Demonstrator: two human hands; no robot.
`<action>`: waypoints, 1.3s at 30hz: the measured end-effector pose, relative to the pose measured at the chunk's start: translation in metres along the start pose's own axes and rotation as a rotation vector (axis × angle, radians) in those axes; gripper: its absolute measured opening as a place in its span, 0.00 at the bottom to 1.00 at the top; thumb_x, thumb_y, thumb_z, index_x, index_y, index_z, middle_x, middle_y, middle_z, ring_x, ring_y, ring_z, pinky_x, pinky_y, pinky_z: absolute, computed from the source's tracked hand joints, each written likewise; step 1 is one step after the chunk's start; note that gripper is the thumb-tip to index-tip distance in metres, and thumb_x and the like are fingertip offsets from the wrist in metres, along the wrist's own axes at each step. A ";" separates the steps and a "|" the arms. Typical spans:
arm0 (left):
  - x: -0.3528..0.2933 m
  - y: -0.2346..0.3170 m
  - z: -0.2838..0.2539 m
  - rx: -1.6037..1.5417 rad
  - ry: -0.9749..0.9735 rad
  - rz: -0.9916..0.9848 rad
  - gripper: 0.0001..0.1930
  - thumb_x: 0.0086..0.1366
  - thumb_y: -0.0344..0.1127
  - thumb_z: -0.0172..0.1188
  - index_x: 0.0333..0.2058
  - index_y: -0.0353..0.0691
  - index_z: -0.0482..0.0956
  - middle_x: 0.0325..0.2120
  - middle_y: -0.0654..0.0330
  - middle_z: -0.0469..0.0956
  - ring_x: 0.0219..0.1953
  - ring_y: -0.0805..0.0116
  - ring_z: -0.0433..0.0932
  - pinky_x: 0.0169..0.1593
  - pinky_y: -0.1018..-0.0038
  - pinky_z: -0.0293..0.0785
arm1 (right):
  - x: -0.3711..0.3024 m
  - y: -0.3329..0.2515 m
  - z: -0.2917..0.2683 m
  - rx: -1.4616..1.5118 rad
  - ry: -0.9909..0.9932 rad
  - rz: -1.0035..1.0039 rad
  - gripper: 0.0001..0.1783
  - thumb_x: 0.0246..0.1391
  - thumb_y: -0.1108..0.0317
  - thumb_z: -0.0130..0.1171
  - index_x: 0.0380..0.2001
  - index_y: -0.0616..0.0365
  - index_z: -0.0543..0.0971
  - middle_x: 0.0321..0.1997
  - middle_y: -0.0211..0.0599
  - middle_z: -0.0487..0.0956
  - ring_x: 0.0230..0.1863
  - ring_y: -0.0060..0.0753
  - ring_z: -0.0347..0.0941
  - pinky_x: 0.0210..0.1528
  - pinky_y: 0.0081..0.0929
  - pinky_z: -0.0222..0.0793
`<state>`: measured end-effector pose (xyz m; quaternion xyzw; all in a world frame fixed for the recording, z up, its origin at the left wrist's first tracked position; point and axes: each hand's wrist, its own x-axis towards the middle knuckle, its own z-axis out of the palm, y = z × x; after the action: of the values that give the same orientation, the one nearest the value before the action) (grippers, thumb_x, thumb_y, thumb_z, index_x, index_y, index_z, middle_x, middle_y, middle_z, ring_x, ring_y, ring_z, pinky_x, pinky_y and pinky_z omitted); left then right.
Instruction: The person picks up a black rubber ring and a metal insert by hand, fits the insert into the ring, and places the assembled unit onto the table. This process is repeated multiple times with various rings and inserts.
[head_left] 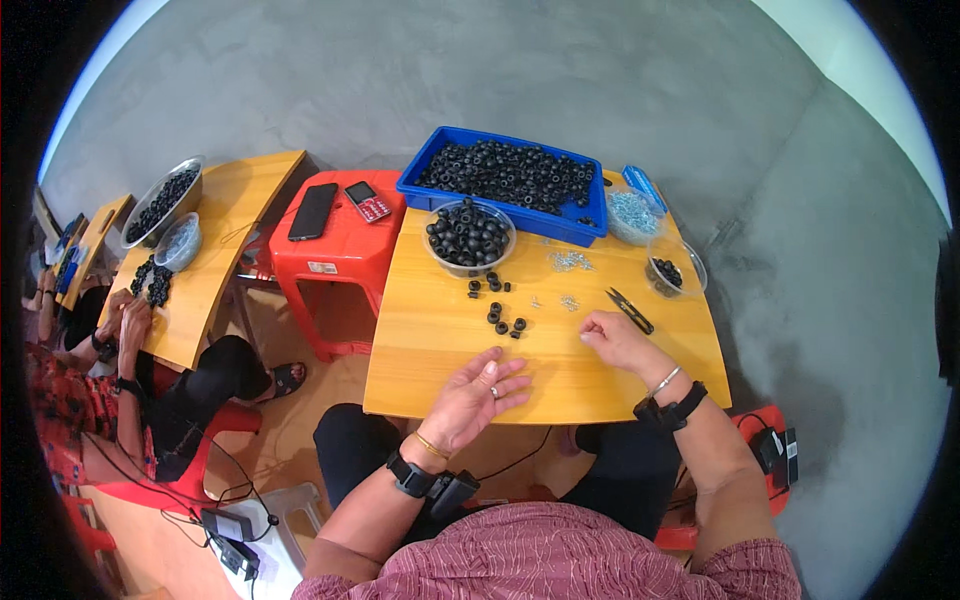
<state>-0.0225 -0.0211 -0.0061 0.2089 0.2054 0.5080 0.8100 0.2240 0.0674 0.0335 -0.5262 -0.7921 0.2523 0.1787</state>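
Over the near edge of the yellow table (430,376), my left hand (474,396) is turned partly palm up, fingers apart, with nothing visible in it. My right hand (621,340) is curled over the tabletop, fingertips pressed together; whatever they may hold is hidden. Just beyond it lie black-handled thread snips (630,311). Several loose black ring-shaped pieces (497,318) sit past my left hand. Little piles of small silvery pieces (570,261) are spread mid-table. Behind them stands a clear bowl (470,268) heaped with black pieces (468,234).
A blue tray (560,232) of black pieces fills the table's far side. Clear tubs (636,240) stand at the right. Left, a red stool (330,255) carries a smartphone (313,212) and a keypad phone (367,201). A co-worker's hands (130,318) work at another table (215,260).
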 end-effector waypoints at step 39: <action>-0.003 -0.001 0.006 -0.006 -0.020 -0.033 0.28 0.63 0.42 0.45 0.58 0.45 0.44 0.51 0.45 0.61 0.51 0.53 0.65 0.54 0.60 0.62 | 0.003 0.015 -0.003 -0.026 -0.018 -0.048 0.08 0.43 0.70 0.54 0.29 0.62 0.72 0.23 0.44 0.74 0.27 0.43 0.71 0.30 0.32 0.66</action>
<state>-0.0193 -0.0251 -0.0015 0.2083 0.1992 0.4933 0.8207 0.2361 0.0758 0.0272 -0.5070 -0.8093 0.2425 0.1706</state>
